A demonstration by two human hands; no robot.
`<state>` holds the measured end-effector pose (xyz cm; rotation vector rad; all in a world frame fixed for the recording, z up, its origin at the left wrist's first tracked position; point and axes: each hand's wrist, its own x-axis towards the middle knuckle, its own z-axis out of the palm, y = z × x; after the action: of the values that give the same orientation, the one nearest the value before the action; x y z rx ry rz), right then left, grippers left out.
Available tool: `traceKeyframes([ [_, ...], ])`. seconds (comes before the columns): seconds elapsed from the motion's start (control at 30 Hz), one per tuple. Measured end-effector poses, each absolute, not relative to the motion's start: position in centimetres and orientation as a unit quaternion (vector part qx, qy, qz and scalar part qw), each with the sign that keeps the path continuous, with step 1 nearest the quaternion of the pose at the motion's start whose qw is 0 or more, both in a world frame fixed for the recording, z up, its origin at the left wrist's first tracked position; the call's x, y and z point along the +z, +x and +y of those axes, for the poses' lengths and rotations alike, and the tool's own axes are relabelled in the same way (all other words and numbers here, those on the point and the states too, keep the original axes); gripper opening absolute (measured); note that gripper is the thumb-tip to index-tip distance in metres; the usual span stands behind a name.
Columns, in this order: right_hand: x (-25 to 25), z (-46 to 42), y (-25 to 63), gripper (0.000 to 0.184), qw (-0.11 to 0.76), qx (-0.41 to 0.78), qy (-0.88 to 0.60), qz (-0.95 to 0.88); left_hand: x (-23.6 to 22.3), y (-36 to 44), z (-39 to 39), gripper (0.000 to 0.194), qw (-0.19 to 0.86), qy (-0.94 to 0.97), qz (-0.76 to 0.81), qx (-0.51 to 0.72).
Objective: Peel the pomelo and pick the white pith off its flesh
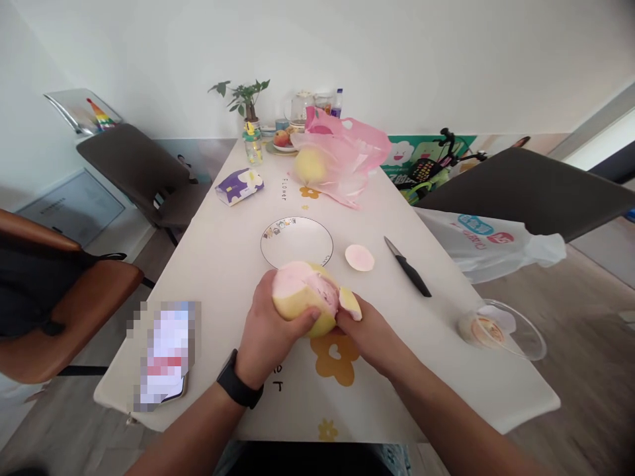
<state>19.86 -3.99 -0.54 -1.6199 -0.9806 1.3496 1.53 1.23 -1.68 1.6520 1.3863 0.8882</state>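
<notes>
A pomelo [292, 295] with yellow rind and pink-white pith is held above the near part of the table. My left hand [270, 324] wraps its left side, thumb across the front. On its right, my right hand [364, 330] grips a strip of peel [350, 303] that bends away from the fruit; some of those fingers are hidden behind the peel. Just beyond the fruit lies a white plate [296, 239] with a dark rim. To its right are a round cut piece of rind [360, 258] and a knife [407, 266] with a black handle.
A pink plastic bag [347, 155] with another yellow pomelo [310, 166] stands farther back, near a purple tissue pack [240, 187]. A blurred phone [166, 357] lies at left. A clear bowl [501, 330] sits near the right edge. Chairs [143, 178] flank the table [223, 264].
</notes>
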Motion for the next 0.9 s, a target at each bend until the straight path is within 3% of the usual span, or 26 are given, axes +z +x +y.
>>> traceKeyframes([
  [0.17, -1.6, -3.8, 19.5, 0.023, 0.387, 0.474, -0.692, -0.383, -1.9, 1.6, 0.9, 0.087, 0.378, 0.651, 0.559, 0.348],
  [0.47, -1.8, -3.0, 19.1, 0.023, 0.391, 0.443, -0.717, -0.37, -1.6, 1.8, 1.1, 0.081, 0.368, 0.654, 0.563, 0.346],
  [0.7, -2.9, -3.1, 19.5, 0.025, 0.475, 0.537, -0.624, -0.311, -1.8, 1.0, 1.9, 0.075, 0.39, 0.634, 0.563, 0.359],
  [0.9, -4.4, -3.2, 19.6, 0.024, 0.532, 0.628, -0.557, -0.113, -2.0, 0.7, 1.9, 0.074, 0.406, 0.62, 0.561, 0.368],
])
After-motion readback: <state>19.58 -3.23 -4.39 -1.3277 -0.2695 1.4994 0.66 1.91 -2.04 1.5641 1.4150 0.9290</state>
